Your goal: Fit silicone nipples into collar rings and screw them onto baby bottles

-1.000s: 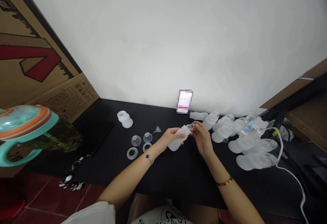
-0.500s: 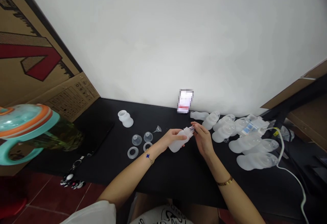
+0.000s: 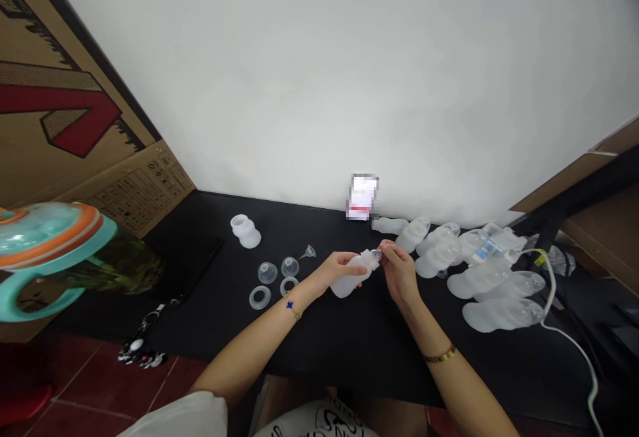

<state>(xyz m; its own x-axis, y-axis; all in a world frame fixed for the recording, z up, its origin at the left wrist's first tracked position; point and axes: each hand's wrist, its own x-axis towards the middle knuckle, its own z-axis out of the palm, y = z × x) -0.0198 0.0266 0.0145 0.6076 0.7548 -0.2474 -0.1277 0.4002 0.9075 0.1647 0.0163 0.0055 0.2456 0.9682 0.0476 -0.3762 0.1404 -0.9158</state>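
My left hand (image 3: 340,268) is wrapped round a soft, whitish baby bottle (image 3: 343,286), tilted with its neck up and to the right. A clear teat (image 3: 375,255) sits at the neck. The fingers of my right hand (image 3: 399,271) are pinched at the teat's tip, which they partly hide. Left of my hands lie two clear dome caps (image 3: 267,273), collar rings (image 3: 259,298) and a small clear teat (image 3: 310,251). An uncapped bottle body (image 3: 245,231) stands farther back.
Several capped bottles (image 3: 482,281) lie at the right, near a white cable (image 3: 552,284) and a clear bag. A phone (image 3: 362,196) leans on the wall. A large teal-lidded drink bottle (image 3: 54,244) and a dark flat device (image 3: 192,267) are at the left.
My right fingers have shifted slightly at the teat's tip, and more of the clear teat shows. My left hand keeps hold of the bottle in nearly the same place.
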